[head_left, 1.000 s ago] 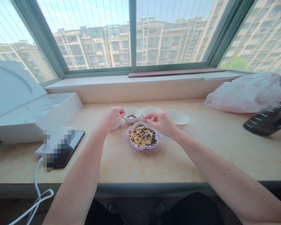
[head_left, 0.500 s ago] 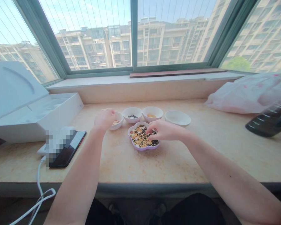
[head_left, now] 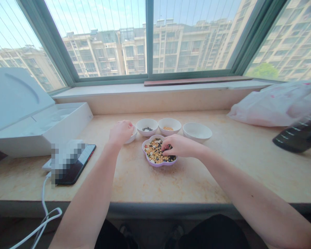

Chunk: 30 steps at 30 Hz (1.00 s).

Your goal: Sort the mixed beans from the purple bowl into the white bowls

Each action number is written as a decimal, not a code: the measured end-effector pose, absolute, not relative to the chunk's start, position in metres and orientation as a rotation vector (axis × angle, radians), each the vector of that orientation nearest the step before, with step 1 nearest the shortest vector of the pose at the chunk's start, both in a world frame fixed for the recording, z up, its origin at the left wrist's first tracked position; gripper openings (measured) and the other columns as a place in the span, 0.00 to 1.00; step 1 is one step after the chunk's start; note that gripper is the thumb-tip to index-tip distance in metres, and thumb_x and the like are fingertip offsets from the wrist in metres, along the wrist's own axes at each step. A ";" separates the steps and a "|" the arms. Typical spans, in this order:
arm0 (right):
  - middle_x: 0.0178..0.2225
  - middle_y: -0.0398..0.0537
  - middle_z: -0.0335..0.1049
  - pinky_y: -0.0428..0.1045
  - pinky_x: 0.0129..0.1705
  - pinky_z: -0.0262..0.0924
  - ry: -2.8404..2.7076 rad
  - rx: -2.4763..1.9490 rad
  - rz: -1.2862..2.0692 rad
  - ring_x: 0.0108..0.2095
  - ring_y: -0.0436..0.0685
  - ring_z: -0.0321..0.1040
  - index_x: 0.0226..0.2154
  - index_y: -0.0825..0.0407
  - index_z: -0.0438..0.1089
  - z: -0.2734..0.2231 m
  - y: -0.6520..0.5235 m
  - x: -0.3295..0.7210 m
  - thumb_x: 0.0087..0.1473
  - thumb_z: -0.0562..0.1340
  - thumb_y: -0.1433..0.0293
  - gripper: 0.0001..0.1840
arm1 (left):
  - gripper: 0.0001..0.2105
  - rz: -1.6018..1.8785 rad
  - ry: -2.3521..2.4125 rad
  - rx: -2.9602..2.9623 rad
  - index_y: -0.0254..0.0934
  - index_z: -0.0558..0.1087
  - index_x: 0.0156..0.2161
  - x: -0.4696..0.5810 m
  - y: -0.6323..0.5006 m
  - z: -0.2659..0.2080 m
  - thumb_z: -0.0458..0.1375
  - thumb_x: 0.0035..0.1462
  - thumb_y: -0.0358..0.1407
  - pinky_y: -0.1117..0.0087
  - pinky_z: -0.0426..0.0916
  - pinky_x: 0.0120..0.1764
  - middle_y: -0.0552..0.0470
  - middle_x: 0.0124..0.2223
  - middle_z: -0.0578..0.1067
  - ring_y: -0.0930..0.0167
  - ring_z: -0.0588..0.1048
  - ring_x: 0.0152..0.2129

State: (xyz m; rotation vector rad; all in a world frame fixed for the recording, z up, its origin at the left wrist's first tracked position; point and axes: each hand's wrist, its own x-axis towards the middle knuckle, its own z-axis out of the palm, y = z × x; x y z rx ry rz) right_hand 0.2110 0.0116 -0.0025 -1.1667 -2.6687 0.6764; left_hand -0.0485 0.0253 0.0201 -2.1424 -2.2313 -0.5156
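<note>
My left hand (head_left: 122, 132) hovers over the leftmost white bowl (head_left: 133, 136), hiding most of it, its fingers drawn together; whatever they hold is hidden. My right hand (head_left: 180, 145) reaches into a purple flower-shaped bowl (head_left: 159, 165) from the right, thumb and fingers bent close together among the mixed beans (head_left: 155, 152). These are yellow, black and pale pieces with a few reddish ones. What sits between the right fingertips cannot be made out. Behind stand a white bowl (head_left: 147, 122) with some dark beans and another white bowl (head_left: 169, 121) with some yellow ones.
An empty white bowl (head_left: 197, 130) stands right of the others. To the left are an open white box (head_left: 67, 124), a phone (head_left: 79, 166) and a white cable (head_left: 43, 193). A plastic bag (head_left: 272, 105) and a dark bottle (head_left: 292, 138) lie at the right.
My left hand has shifted slightly right, covering more of the leftmost bowl. In the purple bowl, my right thumb and fingers have come closer together.
</note>
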 end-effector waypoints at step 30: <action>0.23 0.42 0.57 0.48 0.26 0.47 -1.310 -0.803 1.414 0.25 0.51 0.54 0.25 0.50 0.60 0.022 0.015 0.214 0.53 0.62 0.60 0.13 | 0.20 -1.091 -1.749 -2.444 0.35 0.79 0.42 -0.041 0.028 0.017 0.46 0.56 0.20 0.65 0.70 0.50 0.46 0.48 0.76 0.69 0.76 0.40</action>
